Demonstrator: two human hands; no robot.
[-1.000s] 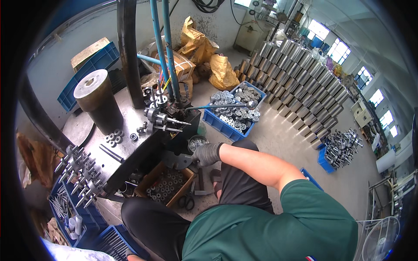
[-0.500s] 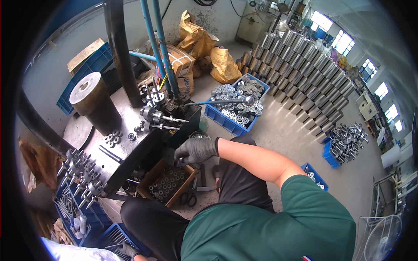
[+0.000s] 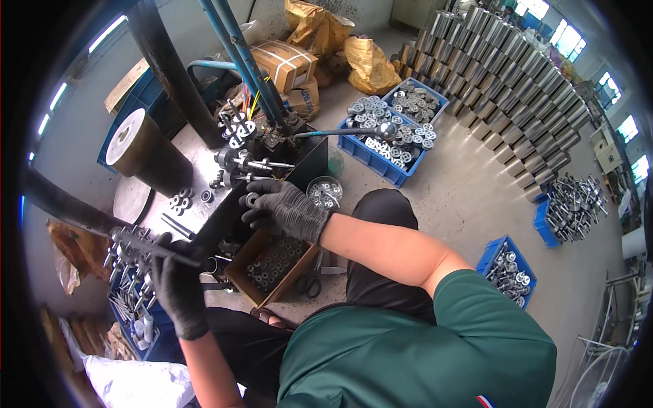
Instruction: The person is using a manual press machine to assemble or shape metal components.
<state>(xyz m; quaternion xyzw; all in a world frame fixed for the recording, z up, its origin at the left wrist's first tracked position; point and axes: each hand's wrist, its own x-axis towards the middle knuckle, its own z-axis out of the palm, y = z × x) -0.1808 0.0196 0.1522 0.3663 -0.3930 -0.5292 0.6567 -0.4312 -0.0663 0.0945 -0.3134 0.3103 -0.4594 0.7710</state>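
Observation:
My left hand (image 3: 178, 289), in a dark grey glove, is closed around a slim metal shaft (image 3: 143, 245), blurred by motion. It hangs over the near left edge of the metal workbench (image 3: 153, 207). Between the gloved fingers of my right hand (image 3: 292, 209) sits a small ring-shaped bearing (image 3: 252, 199), held above the near side of the bench. Under that hand stands an open cardboard box (image 3: 239, 277) of similar rings. A few more bearings (image 3: 182, 199) lie on the bench, close to several shafts fitted with round parts (image 3: 238, 163).
A thick metal cylinder (image 3: 146, 153) and blue press posts (image 3: 235, 54) rise from the bench. A lever with a ball end (image 3: 386, 130) juts out rightward. Blue crates (image 3: 371, 163) of wheel-shaped parts stand on the floor, before stacked metal cylinders (image 3: 490, 88). Scissors (image 3: 311, 284) lie beside the box.
My left hand has risen from the blue crate of rods at lower left, bringing a shaft. The right hand has lifted from near the cardboard box and now shows a bearing. The view has shifted.

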